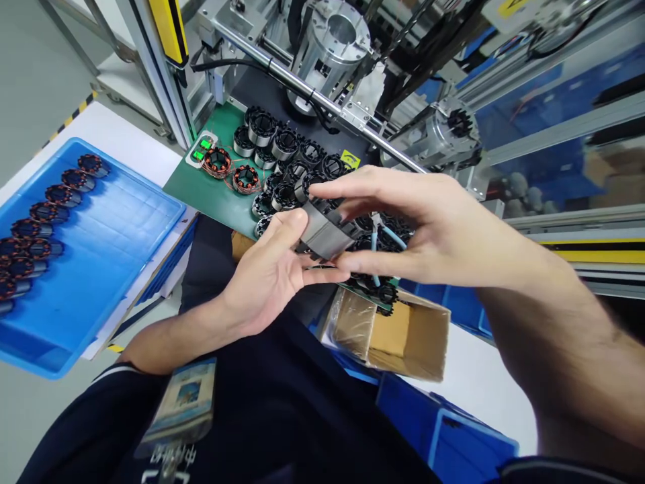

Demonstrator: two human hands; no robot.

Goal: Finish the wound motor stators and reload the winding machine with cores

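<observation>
Both hands meet over the front edge of a green work mat (211, 191). My left hand (267, 275) grips a grey metal stator core (326, 232) with black plastic end pieces from below, thumb on its near side. My right hand (428, 225) pinches the same core from above and the right, with fingers curled over its top. Behind the hands, several bare black-and-silver stator cores (285, 144) lie crowded on the mat. Two cores wound with copper wire (218, 161) sit at the mat's left.
A blue tray (115, 222) at left holds a row of several copper-wound stators (60, 195). An open cardboard box (403, 336) sits below the hands. A winding machine with a silver cylinder fixture (340, 40) and rail stands behind the mat. Blue bins (453, 430) are at lower right.
</observation>
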